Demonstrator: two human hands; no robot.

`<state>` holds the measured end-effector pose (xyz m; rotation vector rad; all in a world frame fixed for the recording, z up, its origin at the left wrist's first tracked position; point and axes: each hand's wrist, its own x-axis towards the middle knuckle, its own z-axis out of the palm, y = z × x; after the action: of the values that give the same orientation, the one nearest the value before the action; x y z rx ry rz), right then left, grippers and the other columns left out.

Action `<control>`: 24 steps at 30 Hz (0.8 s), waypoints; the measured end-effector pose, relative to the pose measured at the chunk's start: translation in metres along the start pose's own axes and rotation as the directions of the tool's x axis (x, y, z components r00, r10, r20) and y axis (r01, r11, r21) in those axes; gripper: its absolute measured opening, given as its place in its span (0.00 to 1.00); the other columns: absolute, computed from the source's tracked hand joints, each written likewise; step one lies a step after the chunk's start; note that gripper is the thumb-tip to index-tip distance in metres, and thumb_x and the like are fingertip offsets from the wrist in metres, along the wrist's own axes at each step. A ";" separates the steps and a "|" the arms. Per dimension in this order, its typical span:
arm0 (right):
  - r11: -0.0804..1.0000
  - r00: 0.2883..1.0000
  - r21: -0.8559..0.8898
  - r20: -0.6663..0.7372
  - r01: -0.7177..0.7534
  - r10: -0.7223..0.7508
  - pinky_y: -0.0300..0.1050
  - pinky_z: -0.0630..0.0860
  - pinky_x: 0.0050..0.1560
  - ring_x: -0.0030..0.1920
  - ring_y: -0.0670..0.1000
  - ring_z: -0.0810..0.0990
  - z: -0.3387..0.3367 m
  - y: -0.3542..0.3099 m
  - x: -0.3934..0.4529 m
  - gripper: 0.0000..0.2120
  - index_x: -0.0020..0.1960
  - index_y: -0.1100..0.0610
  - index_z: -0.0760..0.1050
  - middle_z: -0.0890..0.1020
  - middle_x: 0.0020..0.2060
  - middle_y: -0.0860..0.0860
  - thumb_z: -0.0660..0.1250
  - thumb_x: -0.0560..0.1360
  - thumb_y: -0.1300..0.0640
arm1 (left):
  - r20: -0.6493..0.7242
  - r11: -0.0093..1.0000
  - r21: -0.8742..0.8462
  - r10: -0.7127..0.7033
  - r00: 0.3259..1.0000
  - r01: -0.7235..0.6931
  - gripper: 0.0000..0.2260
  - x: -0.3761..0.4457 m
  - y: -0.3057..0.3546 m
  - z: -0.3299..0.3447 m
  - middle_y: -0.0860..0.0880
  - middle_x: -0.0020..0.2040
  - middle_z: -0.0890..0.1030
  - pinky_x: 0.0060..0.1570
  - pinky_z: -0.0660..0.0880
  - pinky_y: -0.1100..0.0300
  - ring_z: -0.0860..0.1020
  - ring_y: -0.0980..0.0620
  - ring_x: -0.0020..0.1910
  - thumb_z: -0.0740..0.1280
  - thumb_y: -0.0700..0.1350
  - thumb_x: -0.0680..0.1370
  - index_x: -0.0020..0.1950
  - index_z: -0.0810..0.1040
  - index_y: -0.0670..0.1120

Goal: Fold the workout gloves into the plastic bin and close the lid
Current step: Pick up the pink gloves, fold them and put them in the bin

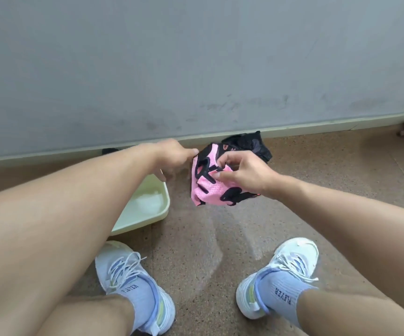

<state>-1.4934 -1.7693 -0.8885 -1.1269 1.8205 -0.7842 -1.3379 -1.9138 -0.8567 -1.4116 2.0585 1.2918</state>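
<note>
Stage: I judge this early; I am working a fold into the pink mesh workout glove with black padding (pixel 210 183), held in the air above the speckled brown floor (pixel 220 238).
Left hand (pixel 174 157): my fingers pinch the glove's upper left edge.
Right hand (pixel 242 173): thumb and fingers curl round the glove's middle and top.
Second glove: a dark black workout glove (pixel 251 143) shows just behind the pink one; I cannot tell whether I hold it.
Bin: the pale green plastic bin (pixel 145 214) sits open on the floor, left of the gloves, nothing visible in it.
Left to do: both gloves into the bin, lid on; no lid in view.
Counts: two gloves, one bin, two pale blue and white sneakers (pixel 133 284).
</note>
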 end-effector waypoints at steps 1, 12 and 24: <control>0.998 0.999 -0.049 -0.026 0.041 -0.042 0.42 0.68 0.37 0.32 0.46 0.70 -0.008 -0.014 -0.005 0.07 0.41 0.52 0.80 0.77 0.33 0.47 0.78 0.72 0.52 | 0.070 0.992 -0.114 -0.043 0.997 0.051 0.32 -0.009 0.005 -0.003 0.40 0.65 0.78 0.54 0.80 0.44 0.79 0.37 0.63 0.60 0.65 0.80 0.74 0.70 0.43; 0.949 0.936 -0.160 0.272 0.273 -0.224 0.43 0.75 0.38 0.34 0.45 0.76 -0.047 -0.142 -0.059 0.15 0.52 0.49 0.82 0.88 0.41 0.51 0.81 0.68 0.54 | 0.009 0.868 -0.472 0.181 0.983 -0.155 0.12 -0.122 0.053 -0.038 0.39 0.48 0.84 0.53 0.82 0.38 0.84 0.40 0.43 0.67 0.43 0.80 0.57 0.81 0.36; 0.780 0.855 -0.388 0.043 0.491 -0.517 0.28 0.71 0.47 0.49 0.40 0.78 -0.029 -0.186 -0.052 0.21 0.52 0.46 0.81 0.83 0.48 0.42 0.83 0.63 0.44 | 0.163 0.397 -0.918 0.339 0.926 0.016 0.28 -0.180 0.020 -0.036 0.35 0.65 0.80 0.68 0.73 0.42 0.78 0.36 0.66 0.57 0.60 0.83 0.71 0.76 0.40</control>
<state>-1.4341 -1.7944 -0.7044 -1.9282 1.7885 -0.7786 -1.2655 -1.8395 -0.7036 -1.1395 1.2032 2.8054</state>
